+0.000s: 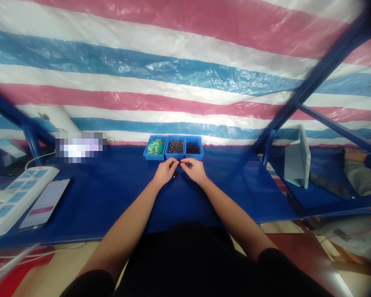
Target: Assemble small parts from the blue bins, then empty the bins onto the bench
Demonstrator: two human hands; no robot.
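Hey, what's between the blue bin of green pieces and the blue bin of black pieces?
In the head view, a third blue bin with small dark-and-tan pieces stands between the green-piece bin and the black-piece bin.

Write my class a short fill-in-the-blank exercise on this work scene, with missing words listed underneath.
Rectangular blue plastic bins stand in a row of ____.
The small pieces in the leftmost bin are coloured ____.
The left bare hand and right bare hand are over a flat tabletop coloured ____.
The long white power strip lies near the picture's ____ edge.

Missing words: three; green; blue; left.
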